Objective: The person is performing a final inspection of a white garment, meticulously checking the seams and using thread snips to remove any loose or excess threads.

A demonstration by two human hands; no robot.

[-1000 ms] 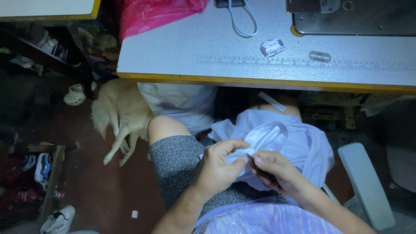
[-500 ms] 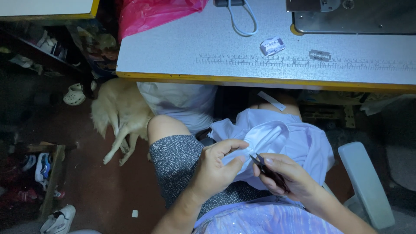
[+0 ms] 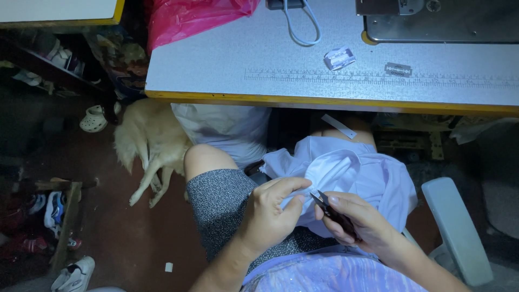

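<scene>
Both hands worked close together over my lap. With my left hand [image 3: 270, 213] I pinched a fold of the white garment [image 3: 357, 173], fingers curled and thumb pressed against the cloth. My right hand [image 3: 359, 221] was closed around a pair of small dark thread snips [image 3: 332, 211], whose pointed tips sat just beside my left fingers, at the edge of the fold. Whether the blades were touching the cloth I could not tell.

That white garment lay bunched across my lap, draped over my right thigh and spilling toward the chair. My left leg, in speckled grey shorts [image 3: 221, 203], stuck out bare at the knee. Nearer my body was the pale lilac fabric of my top [image 3: 324, 273].

Above my knees ran the counter [image 3: 216, 65], grey-topped with a yellow edge and a printed ruler strip [image 3: 378, 77] along its near side. On it lay a razor blade [image 3: 398, 69], a small wrapped blade packet [image 3: 339, 58] and a loop of light cord [image 3: 300, 27], with the metal base of a sewing machine [image 3: 443, 21] at the far right corner. A pink plastic bag [image 3: 194, 16] hung over the left end.

Under the counter sat a white sack [image 3: 227, 130]. Beside it a tan dog [image 3: 148, 143] lay on the dark red floor [image 3: 124, 238], with a pale clog [image 3: 93, 119] near its head and shoes [image 3: 51, 208] further left. To my right stood a pale grey chair part [image 3: 457, 227].
</scene>
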